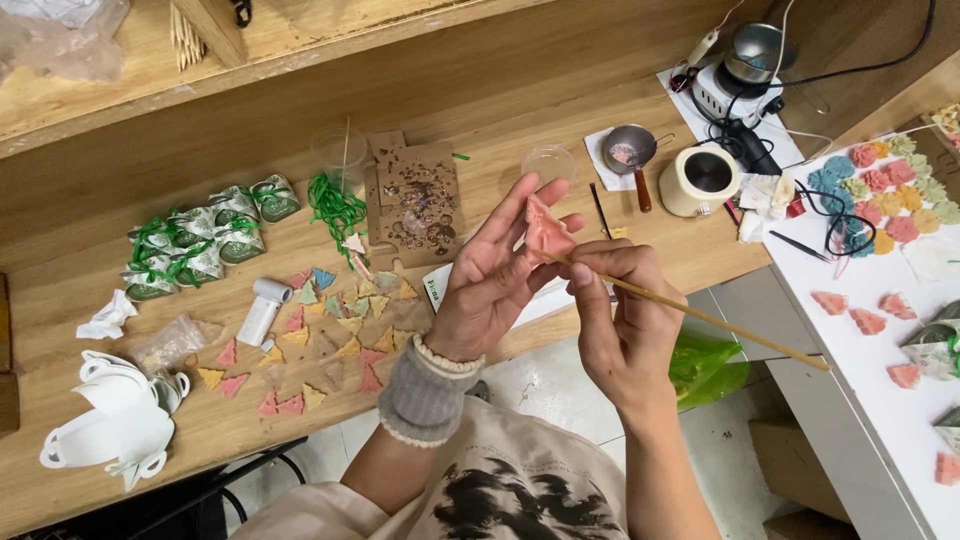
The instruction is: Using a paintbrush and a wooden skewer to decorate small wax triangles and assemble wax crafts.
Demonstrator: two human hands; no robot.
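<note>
Left hand holds pink tree shape, right hand grips stick

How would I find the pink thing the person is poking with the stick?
Look above the wooden table, where two hands meet. The left hand pinches a pink tree-shaped piece while the right hand holds a wooden stick to it. Unlike the small triangles lying flat, it is held up.

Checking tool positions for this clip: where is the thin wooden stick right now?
In the head view, the wooden stick is pinched in the right hand, its tip against the pink tree-shaped piece held by the left hand; it slants down to the right.
</note>
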